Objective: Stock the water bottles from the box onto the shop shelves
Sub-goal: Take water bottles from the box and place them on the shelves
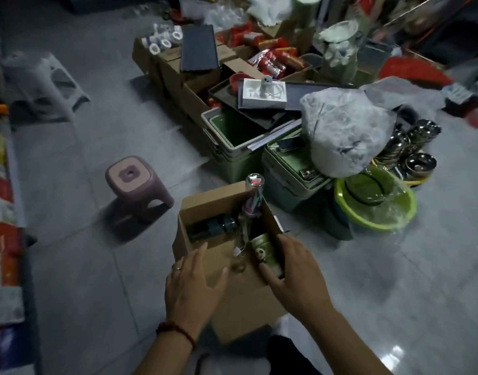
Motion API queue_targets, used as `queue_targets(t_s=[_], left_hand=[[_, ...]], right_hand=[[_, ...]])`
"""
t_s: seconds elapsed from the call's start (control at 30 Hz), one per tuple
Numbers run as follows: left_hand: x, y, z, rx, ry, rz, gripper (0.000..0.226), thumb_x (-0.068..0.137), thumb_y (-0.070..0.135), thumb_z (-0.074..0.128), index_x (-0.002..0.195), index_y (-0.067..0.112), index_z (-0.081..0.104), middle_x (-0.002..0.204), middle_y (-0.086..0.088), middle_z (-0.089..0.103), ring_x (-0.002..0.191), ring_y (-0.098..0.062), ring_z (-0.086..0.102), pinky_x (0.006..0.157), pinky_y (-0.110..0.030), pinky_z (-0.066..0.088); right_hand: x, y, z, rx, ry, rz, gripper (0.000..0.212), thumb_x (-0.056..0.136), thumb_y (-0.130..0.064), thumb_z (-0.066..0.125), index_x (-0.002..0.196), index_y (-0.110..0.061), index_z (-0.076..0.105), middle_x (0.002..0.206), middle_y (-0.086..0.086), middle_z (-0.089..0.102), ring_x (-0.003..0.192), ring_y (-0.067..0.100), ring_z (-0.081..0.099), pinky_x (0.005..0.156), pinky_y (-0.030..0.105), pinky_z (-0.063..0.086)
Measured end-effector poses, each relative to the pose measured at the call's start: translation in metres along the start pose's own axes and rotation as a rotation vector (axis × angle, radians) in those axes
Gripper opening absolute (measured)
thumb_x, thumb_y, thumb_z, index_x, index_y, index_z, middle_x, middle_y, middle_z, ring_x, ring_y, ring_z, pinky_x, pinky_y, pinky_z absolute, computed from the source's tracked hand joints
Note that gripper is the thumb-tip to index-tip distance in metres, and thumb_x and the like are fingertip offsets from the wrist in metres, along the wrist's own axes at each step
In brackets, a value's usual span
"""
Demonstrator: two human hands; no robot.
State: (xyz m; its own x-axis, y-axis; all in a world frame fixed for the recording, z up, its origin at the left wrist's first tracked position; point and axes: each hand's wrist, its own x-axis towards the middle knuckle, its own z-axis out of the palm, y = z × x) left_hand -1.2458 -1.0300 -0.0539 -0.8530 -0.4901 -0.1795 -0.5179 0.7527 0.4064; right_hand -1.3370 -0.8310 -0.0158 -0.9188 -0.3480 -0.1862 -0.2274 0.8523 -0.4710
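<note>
Over the cardboard box [246, 307], left hand [194, 282] hovers, grip spread wide; right hand [294, 269], grip slack, flanks green bottle [262, 250].

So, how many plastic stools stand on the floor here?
2. A pink stool stands just left of the cardboard box. A grey stool stands farther away, near the left edge of the view. More may be hidden from this camera.

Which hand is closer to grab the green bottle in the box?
Right, probably. The right hand is at the right side of the box with its thumb beside the green bottle. The left hand hovers over the near left edge, farther away.
</note>
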Motion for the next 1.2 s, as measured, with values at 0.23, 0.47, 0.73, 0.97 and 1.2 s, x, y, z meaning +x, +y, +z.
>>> queue_targets(t_s=[0.23,0.47,0.73,0.97,1.2], left_hand=[[0.066,0.040,0.031,-0.074,-0.031,-0.237,0.083,0.085,0.079,0.041,0.154,0.035,0.025,0.150,0.003,0.048,0.136,-0.022,0.046,0.110,-0.046,0.044],[0.127,0.056,0.102,-0.307,-0.108,-0.411,0.070,0.091,0.065,0.048,0.151,0.032,0.035,0.151,0.001,0.044,0.136,-0.023,0.047,0.113,-0.048,0.041],[0.195,0.026,0.218,-0.388,-0.254,-0.532,0.058,0.091,0.026,0.070,0.144,0.024,0.047,0.146,-0.003,0.048,0.133,-0.024,0.048,0.110,-0.037,0.042],[0.229,-0.001,0.298,-0.468,-0.350,-0.675,0.060,0.084,0.039,0.073,0.138,0.028,0.048,0.138,-0.008,0.052,0.126,-0.034,0.052,0.098,-0.039,0.046],[0.235,0.007,0.280,-0.503,-0.514,-0.750,0.094,0.070,0.058,0.073,0.148,0.019,0.035,0.143,-0.014,0.043,0.130,-0.039,0.048,0.108,-0.050,0.043]], right_hand=[[0.135,0.017,-0.017,0.071,-0.077,-0.035,0.060,0.093,-0.049,0.071,0.145,-0.029,0.047,0.141,-0.006,0.054,0.125,0.012,0.053,0.096,0.026,0.044],[0.263,0.016,0.036,-0.015,-0.097,-0.085,0.067,0.090,-0.038,0.076,0.146,-0.016,0.048,0.150,0.010,0.048,0.132,0.031,0.051,0.108,0.042,0.044],[0.327,0.024,0.115,-0.257,-0.098,-0.063,0.089,0.095,-0.050,0.068,0.163,-0.019,0.020,0.169,0.015,0.021,0.149,0.041,0.032,0.120,0.052,0.036],[0.284,0.057,0.145,-0.167,0.046,0.075,0.069,0.093,-0.045,0.072,0.148,-0.018,0.040,0.143,0.012,0.042,0.122,0.030,0.048,0.081,0.030,0.039],[0.251,0.084,0.124,-0.045,-0.092,0.271,0.067,0.084,-0.041,0.083,0.132,-0.012,0.047,0.131,0.009,0.043,0.107,0.027,0.057,0.083,0.025,0.048]])
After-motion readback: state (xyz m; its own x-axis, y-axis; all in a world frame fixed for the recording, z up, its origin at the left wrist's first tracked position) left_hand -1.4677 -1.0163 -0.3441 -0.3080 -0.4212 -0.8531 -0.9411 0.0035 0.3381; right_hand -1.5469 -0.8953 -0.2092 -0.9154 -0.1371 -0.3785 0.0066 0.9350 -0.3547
